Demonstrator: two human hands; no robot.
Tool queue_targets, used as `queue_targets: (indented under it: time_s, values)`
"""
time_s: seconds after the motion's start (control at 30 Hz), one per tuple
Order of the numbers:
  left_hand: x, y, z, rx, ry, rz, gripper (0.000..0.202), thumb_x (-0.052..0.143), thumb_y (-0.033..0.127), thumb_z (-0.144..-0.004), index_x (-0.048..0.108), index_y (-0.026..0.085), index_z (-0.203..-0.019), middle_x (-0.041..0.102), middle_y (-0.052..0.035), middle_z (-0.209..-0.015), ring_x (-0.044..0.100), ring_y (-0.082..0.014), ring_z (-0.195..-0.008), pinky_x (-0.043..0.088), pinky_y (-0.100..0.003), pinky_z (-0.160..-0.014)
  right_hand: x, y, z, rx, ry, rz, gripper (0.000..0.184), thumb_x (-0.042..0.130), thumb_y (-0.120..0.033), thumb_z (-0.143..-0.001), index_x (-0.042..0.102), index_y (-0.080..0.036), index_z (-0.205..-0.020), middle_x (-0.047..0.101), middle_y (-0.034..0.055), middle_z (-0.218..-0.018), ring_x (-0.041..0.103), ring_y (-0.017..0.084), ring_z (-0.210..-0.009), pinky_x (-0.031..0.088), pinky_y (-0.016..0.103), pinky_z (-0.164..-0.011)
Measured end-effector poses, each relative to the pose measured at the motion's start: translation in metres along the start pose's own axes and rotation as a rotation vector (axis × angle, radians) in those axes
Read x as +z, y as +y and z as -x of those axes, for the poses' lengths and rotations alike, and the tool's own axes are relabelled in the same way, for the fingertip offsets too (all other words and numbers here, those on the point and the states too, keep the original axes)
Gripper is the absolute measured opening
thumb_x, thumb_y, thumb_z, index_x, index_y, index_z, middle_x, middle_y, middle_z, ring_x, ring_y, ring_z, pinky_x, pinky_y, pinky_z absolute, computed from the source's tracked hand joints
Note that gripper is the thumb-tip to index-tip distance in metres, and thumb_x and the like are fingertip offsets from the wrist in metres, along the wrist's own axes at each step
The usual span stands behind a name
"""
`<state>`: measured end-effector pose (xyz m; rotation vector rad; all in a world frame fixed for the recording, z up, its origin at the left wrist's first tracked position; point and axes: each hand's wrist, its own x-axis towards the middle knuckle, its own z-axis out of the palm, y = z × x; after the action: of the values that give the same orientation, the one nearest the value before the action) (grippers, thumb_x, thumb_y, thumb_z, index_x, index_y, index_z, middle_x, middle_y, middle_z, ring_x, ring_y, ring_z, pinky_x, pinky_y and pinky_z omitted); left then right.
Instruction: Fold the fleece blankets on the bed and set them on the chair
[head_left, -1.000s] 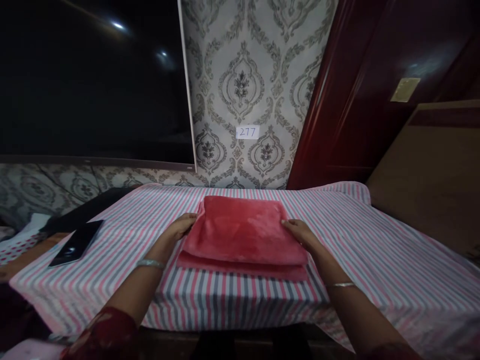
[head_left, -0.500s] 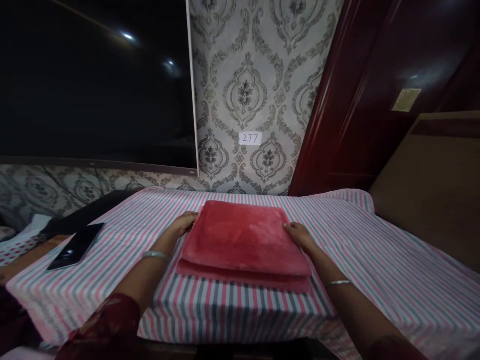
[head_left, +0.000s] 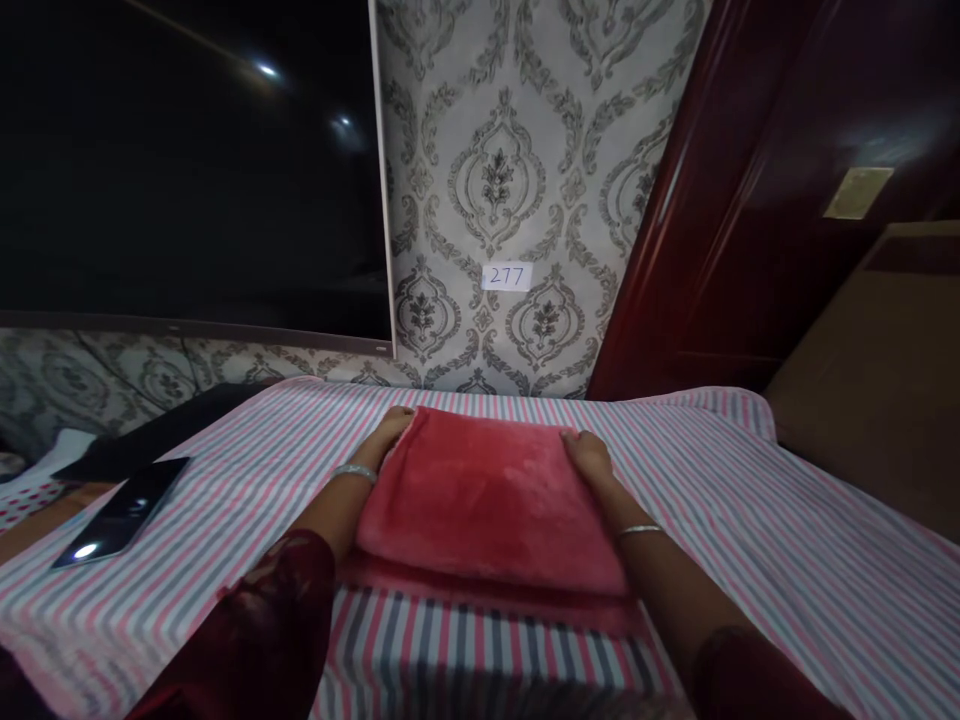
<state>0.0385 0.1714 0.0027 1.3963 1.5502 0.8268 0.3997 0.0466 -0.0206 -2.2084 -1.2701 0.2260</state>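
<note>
A folded red plush cloth [head_left: 487,500] lies on a striped cover [head_left: 750,520], its near edge showing a second layer beneath the top one. At its far left corner, my left hand [head_left: 393,426] is closed on the edge, with the fingertips partly hidden. My right hand [head_left: 589,455] grips the far right corner, thumb on top and the other fingers mostly out of sight. Each wrist wears a bangle.
A black phone [head_left: 124,512] rests on the cover at the left. Behind are a large dark TV screen [head_left: 187,180], patterned wallpaper with a paper label [head_left: 507,276], and a dark red door [head_left: 780,200]. A brown board-like panel [head_left: 885,380] stands at the right.
Both hands have moved forward along the cloth's sides to its far corners. The left side of the cloth is now slightly rumpled. The camera view has shifted a little.
</note>
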Motion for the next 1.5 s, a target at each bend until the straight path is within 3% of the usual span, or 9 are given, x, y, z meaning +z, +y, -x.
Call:
queue_targets:
  time_s: [0.17, 0.3, 0.5, 0.67, 0.8, 1.13, 1.3, 1.4, 1.5]
  values:
    - [0.002, -0.018, -0.002, 0.03, 0.112, 0.021, 0.031, 0.064, 0.037, -0.093, 0.064, 0.015, -0.115, 0.066, -0.007, -0.116, 0.065, -0.0202, -0.098, 0.058, -0.038, -0.082, 0.012, 0.007, 0.016, 0.091, 0.048, -0.01, 0.041, 0.043, -0.032, -0.099, 0.068, -0.004, -0.114, 0.07, 0.0282, -0.109, 0.067, 0.033, -0.106, 0.046, 0.036, -0.084]
    - [0.0, -0.022, 0.004, 0.01, 0.067, 0.057, 0.03, 0.064, 0.04, -0.093, 0.065, 0.014, -0.109, 0.067, -0.0044, -0.104, 0.066, -0.0173, -0.086, 0.057, -0.033, -0.073, 0.01, 0.008, 0.017, 0.105, 0.048, -0.048, 0.04, 0.045, -0.034, -0.098, 0.069, -0.006, -0.113, 0.071, 0.0263, -0.109, 0.066, 0.033, -0.107, 0.045, 0.036, -0.085]
    - [-0.018, -0.011, 0.036, 0.023, -0.137, 0.155, 0.036, 0.082, 0.03, -0.068, 0.067, 0.013, -0.095, 0.062, 0.0033, -0.059, 0.052, -0.0097, -0.047, 0.036, -0.021, -0.047, -0.008, 0.017, 0.029, 0.078, 0.007, -0.183, 0.034, 0.055, -0.038, -0.088, 0.07, -0.012, -0.105, 0.073, 0.0173, -0.098, 0.067, 0.029, -0.098, 0.046, 0.032, -0.079]
    - [-0.041, -0.027, 0.09, 0.065, -0.4, 0.266, 0.058, 0.089, 0.033, -0.053, 0.07, 0.014, -0.105, 0.073, -0.0036, -0.075, 0.066, -0.017, -0.065, 0.05, -0.026, -0.063, -0.024, 0.047, 0.085, 0.034, -0.096, -0.362, 0.037, 0.059, -0.053, -0.081, 0.066, -0.018, -0.079, 0.067, 0.0056, -0.071, 0.062, 0.022, -0.07, 0.043, 0.028, -0.058]
    - [-0.055, -0.049, 0.128, 0.134, -0.572, 0.29, 0.055, 0.09, 0.034, -0.057, 0.074, 0.015, -0.106, 0.076, -0.0074, -0.083, 0.069, -0.0213, -0.075, 0.052, -0.029, -0.068, -0.04, 0.067, 0.142, 0.041, -0.316, -0.772, 0.048, 0.071, -0.066, -0.07, 0.063, -0.019, -0.076, 0.065, 0.0015, -0.067, 0.057, 0.018, -0.06, 0.043, 0.027, -0.053]
    - [-0.067, -0.067, 0.177, 0.327, -0.54, 0.138, 0.025, 0.086, 0.03, -0.062, 0.08, 0.024, -0.086, 0.075, -0.006, -0.098, 0.065, -0.0273, -0.107, 0.047, -0.039, -0.1, -0.052, 0.074, 0.208, 0.008, -0.348, -0.972, 0.05, 0.086, -0.054, -0.061, 0.065, -0.022, -0.092, 0.067, 0.0007, -0.082, 0.06, 0.018, -0.07, 0.05, 0.028, -0.066]
    - [-0.069, -0.076, 0.18, 0.421, -0.375, 0.157, 0.025, 0.08, 0.042, -0.07, 0.079, 0.023, -0.086, 0.072, -0.0059, -0.1, 0.064, -0.025, -0.103, 0.047, -0.036, -0.098, -0.039, 0.084, 0.21, 0.007, -0.114, -0.896, 0.048, 0.081, -0.062, -0.061, 0.058, -0.021, -0.074, 0.046, -0.0064, -0.055, 0.037, 0.01, -0.049, 0.03, 0.022, -0.044]
    - [-0.066, -0.083, 0.187, 0.428, -0.211, 0.214, 0.036, 0.073, 0.053, -0.075, 0.078, 0.021, -0.092, 0.072, -0.0068, -0.101, 0.064, -0.0246, -0.101, 0.048, -0.035, -0.095, -0.035, 0.086, 0.21, -0.052, -0.004, -0.826, 0.05, 0.076, -0.064, -0.064, 0.05, -0.022, -0.062, 0.039, -0.0066, -0.052, 0.035, 0.01, -0.049, 0.03, 0.023, -0.045]
    - [-0.063, -0.086, 0.199, 0.37, -0.198, 0.152, 0.04, 0.074, 0.055, -0.073, 0.076, 0.021, -0.093, 0.073, -0.0059, -0.096, 0.065, -0.025, -0.098, 0.048, -0.035, -0.095, -0.032, 0.087, 0.213, -0.046, -0.015, -0.835, 0.046, 0.072, -0.064, -0.067, 0.053, -0.022, -0.066, 0.043, -0.0056, -0.054, 0.039, 0.011, -0.05, 0.033, 0.024, -0.047]
